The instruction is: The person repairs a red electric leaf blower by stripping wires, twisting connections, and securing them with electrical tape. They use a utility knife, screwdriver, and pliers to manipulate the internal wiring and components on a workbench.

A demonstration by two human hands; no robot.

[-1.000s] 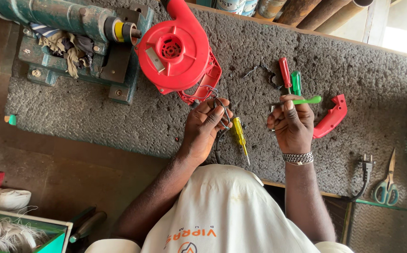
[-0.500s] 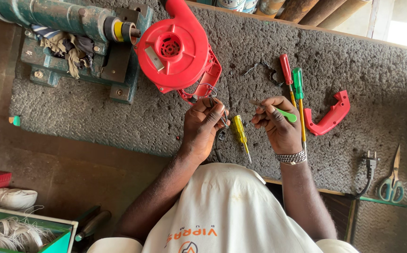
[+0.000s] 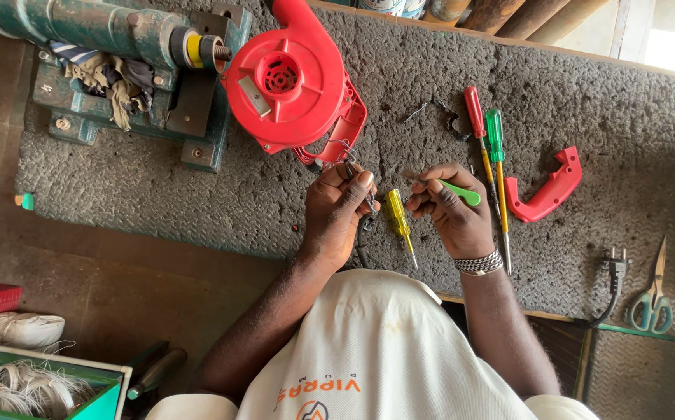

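My left hand (image 3: 339,208) pinches thin wires (image 3: 351,167) that come out of the open handle of a red blower (image 3: 287,82). Beside it, my right hand (image 3: 452,214), with a metal bracelet on the wrist, holds a small green-handled tool (image 3: 459,191) whose tip points left toward the wires. A yellow-handled screwdriver (image 3: 400,223) lies on the grey mat (image 3: 159,187) between the two hands.
A red-handled screwdriver (image 3: 473,113) and a green-handled one (image 3: 495,132) lie to the right, by a red handle cover (image 3: 549,192). A power plug (image 3: 616,260) and scissors (image 3: 652,305) are further right. A green machine (image 3: 112,39) stands at the back left.
My right hand has moved left from beside the red handle cover, with the green tool in it, and now sits close to my left hand. The left hand stays on the wires.
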